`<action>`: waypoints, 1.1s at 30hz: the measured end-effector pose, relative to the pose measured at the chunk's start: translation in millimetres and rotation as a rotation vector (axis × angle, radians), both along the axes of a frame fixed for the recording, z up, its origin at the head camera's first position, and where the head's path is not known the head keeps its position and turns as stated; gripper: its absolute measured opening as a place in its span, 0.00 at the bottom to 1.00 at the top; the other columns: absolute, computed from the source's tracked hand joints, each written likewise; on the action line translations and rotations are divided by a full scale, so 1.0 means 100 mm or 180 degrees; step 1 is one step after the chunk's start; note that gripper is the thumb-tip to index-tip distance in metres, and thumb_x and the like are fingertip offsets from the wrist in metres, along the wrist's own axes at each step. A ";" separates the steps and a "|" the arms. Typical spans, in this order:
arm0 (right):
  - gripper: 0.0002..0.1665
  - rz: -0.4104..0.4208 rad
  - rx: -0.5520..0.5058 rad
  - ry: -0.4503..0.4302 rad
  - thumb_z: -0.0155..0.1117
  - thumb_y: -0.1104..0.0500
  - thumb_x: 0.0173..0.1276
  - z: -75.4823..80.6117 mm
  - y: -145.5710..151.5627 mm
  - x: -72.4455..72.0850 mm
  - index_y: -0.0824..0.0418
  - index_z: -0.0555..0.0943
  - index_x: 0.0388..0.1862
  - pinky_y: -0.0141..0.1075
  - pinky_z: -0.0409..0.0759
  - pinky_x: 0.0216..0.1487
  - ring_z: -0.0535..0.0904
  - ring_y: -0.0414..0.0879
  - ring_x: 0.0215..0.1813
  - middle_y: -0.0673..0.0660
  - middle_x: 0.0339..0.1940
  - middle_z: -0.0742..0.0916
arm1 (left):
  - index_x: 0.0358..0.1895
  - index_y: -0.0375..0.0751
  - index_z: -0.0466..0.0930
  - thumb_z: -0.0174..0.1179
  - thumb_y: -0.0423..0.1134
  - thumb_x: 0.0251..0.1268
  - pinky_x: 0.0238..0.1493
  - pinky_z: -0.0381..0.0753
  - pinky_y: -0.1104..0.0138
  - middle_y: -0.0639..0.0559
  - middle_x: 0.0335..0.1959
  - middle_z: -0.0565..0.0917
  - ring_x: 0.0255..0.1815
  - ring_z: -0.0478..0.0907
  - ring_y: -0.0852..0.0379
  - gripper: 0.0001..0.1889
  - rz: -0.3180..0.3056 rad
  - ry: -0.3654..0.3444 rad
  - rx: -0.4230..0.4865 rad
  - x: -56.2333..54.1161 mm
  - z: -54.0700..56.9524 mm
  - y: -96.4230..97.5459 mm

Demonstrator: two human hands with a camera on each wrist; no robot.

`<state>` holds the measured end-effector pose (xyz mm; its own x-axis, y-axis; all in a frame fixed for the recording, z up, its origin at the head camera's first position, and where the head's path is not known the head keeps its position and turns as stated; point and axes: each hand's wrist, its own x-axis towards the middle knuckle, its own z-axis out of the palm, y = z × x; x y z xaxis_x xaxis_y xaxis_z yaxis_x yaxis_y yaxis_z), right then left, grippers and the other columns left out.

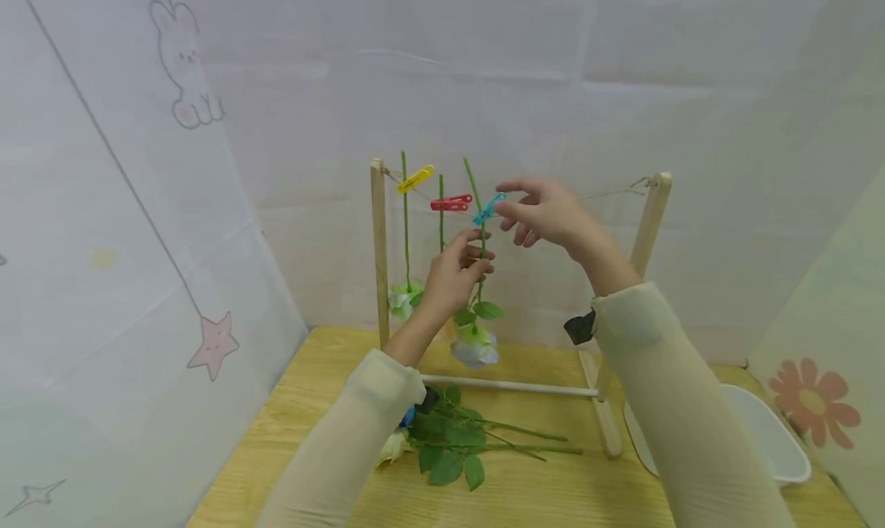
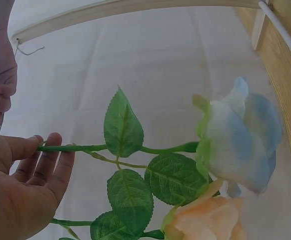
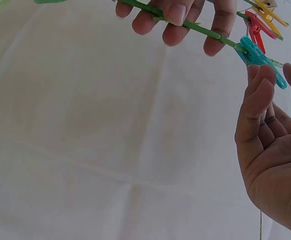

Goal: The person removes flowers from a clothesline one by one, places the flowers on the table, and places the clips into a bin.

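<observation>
Blue-white rose (image 1: 474,349) is hung head-down at blue clip (image 1: 488,208), stem (image 2: 90,148) pinched by left hand (image 1: 456,274). Right hand (image 1: 546,211): thumb and forefinger parted around clip; contact cannot be told. Peach rose (image 2: 205,221) is cut off by left-wrist lower edge. White tray (image 1: 767,428) is partly covered by right sleeve (image 1: 691,405). Room is left along cord (image 1: 611,193) toward right post (image 1: 651,224).

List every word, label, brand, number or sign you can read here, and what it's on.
There are none to read: the pegs, roses, rack and tray show no lettering.
Any marks on the black wrist devices are too small to tell.
The backdrop bears only drawings, including a bunny, a pink star and a red flower.
</observation>
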<state>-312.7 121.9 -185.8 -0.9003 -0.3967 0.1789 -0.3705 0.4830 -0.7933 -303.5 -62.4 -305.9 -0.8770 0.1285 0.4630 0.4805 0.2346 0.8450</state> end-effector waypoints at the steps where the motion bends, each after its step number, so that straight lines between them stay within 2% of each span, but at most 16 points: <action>1: 0.31 -0.0004 -0.0005 -0.0004 0.63 0.45 0.75 0.00 0.00 0.00 0.51 0.73 0.73 0.40 0.86 0.38 0.85 0.53 0.33 0.63 0.45 0.88 | 0.65 0.45 0.74 0.57 0.31 0.75 0.45 0.87 0.61 0.44 0.47 0.87 0.44 0.87 0.52 0.19 -0.0004 -0.0002 -0.0007 0.00 0.00 0.00; 7: 0.26 -0.0068 -0.0103 0.0011 0.63 0.47 0.76 -0.01 0.00 0.01 0.55 0.76 0.68 0.39 0.86 0.37 0.84 0.52 0.31 0.64 0.43 0.88 | 0.65 0.46 0.73 0.56 0.32 0.76 0.46 0.87 0.60 0.41 0.49 0.87 0.44 0.87 0.51 0.18 -0.0028 0.0027 -0.0063 -0.02 0.01 0.00; 11: 0.23 -0.0115 -0.0142 0.0032 0.63 0.48 0.75 -0.03 -0.01 0.01 0.56 0.78 0.63 0.39 0.86 0.36 0.84 0.51 0.30 0.64 0.41 0.88 | 0.65 0.46 0.74 0.57 0.31 0.76 0.45 0.87 0.62 0.44 0.47 0.87 0.43 0.87 0.52 0.18 -0.0020 0.0046 -0.0050 -0.02 0.01 -0.01; 15: 0.20 -0.0176 -0.0223 0.0035 0.63 0.49 0.75 -0.04 -0.03 0.01 0.57 0.80 0.60 0.42 0.86 0.37 0.84 0.53 0.30 0.62 0.38 0.88 | 0.64 0.47 0.74 0.57 0.31 0.76 0.44 0.87 0.61 0.46 0.45 0.87 0.43 0.87 0.52 0.18 -0.0003 0.0050 -0.0055 -0.02 0.02 -0.02; 20: 0.17 -0.0293 -0.0394 0.0063 0.64 0.51 0.75 -0.08 -0.07 0.02 0.59 0.81 0.55 0.40 0.86 0.35 0.83 0.53 0.28 0.58 0.29 0.86 | 0.64 0.48 0.75 0.57 0.31 0.76 0.44 0.87 0.57 0.46 0.45 0.87 0.43 0.88 0.51 0.18 -0.0016 0.0028 -0.0018 -0.01 0.02 -0.04; 27: 0.16 -0.0407 -0.0680 0.0272 0.64 0.52 0.75 -0.15 -0.10 0.03 0.62 0.83 0.52 0.35 0.83 0.31 0.79 0.45 0.26 0.60 0.29 0.85 | 0.64 0.47 0.75 0.57 0.31 0.75 0.44 0.87 0.58 0.46 0.46 0.87 0.43 0.88 0.51 0.18 -0.0111 -0.0040 0.0046 0.01 0.00 -0.05; 33: 0.14 -0.0402 -0.1017 0.0320 0.66 0.52 0.74 -0.17 -0.09 0.08 0.62 0.83 0.48 0.34 0.81 0.28 0.78 0.44 0.25 0.53 0.24 0.83 | 0.64 0.47 0.75 0.58 0.31 0.75 0.44 0.87 0.61 0.42 0.49 0.87 0.43 0.87 0.53 0.18 -0.0174 -0.0108 0.0043 0.03 -0.03 -0.06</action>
